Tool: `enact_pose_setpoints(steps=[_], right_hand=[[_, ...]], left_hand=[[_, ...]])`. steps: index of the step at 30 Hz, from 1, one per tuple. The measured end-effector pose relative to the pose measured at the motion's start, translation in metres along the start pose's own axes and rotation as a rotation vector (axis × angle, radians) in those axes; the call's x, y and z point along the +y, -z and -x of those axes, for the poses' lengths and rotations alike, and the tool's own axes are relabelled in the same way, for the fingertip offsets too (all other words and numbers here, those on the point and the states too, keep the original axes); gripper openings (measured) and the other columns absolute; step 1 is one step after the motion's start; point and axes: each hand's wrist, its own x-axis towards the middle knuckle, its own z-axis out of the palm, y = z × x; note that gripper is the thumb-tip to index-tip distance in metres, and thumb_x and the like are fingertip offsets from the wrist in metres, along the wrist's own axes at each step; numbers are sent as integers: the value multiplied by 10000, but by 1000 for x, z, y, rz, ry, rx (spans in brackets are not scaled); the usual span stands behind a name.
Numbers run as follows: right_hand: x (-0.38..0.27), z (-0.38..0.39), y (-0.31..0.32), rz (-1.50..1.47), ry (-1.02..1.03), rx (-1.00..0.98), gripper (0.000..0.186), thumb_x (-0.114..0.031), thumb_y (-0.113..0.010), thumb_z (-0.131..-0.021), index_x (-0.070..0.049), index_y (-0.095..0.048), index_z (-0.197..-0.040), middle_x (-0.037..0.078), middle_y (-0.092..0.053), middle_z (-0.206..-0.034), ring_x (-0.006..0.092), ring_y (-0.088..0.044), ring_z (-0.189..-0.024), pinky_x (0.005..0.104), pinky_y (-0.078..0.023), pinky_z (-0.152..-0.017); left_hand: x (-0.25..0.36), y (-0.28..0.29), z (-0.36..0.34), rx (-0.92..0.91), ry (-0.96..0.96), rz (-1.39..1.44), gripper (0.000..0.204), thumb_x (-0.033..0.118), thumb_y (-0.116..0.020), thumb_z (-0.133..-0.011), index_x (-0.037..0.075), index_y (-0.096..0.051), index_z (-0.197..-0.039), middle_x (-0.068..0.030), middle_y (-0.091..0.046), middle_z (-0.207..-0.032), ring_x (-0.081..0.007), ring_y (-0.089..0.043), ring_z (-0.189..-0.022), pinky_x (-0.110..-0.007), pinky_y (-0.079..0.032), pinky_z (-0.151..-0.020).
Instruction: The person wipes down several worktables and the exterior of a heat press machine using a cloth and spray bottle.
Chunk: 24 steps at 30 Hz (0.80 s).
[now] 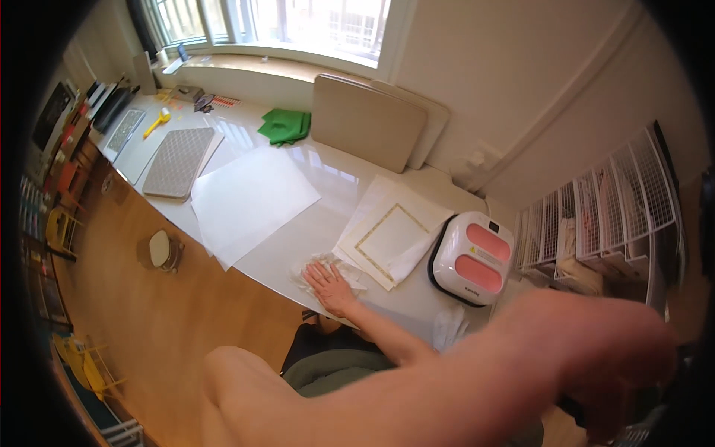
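Observation:
My right hand point(331, 289) lies flat with its fingers spread on a crumpled, thin white sheet or cloth point(357, 281) at the table's near edge. My left arm crosses close in front of the view from the lower left to the right. At its end my left hand point(622, 350) bends downward, blurred, its fingers mostly hidden. To the right of my right hand, white sheets bear a square gold border point(392, 237). Beside them stands a white heat press point(474, 257) with pink panels. Large white sheets point(253, 197) are spread to the left.
The white table point(328, 175) carries a quilted grey pad point(177, 162), a green cloth point(285, 127) and a yellow-handled roller point(157, 123). Flat beige boards point(369, 119) lean on the wall. White wire baskets point(625, 201) stand at right; a stool point(160, 249) is on the floor.

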Motion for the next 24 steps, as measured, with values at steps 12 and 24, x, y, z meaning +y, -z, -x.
enact_pose_setpoints(steps=[12, 24], right_hand=[[9, 204, 83, -235, -802, -64, 581, -208, -513, -936, -131, -368, -1494, 49, -302, -1577, 229, -217, -1472, 495, -150, -1183], [-44, 112, 16, -180, -499, 214, 535, -270, -520, -934, -151, -429, -1448, 45, -334, -1561, 201, -225, -1476, 482, -133, -1201]], left_hand=[[-139, 122, 97, 765, 574, -402, 429, -93, -492, -787, 44, -568, -1187, -59, -616, -1065, -168, -581, -1065, -303, -455, -928], [-462, 12, 84, -603, 179, -1314, 599, 186, -738, -738, 191, -572, -1313, -56, -472, -1418, -334, -391, -1329, -556, -418, -946]])
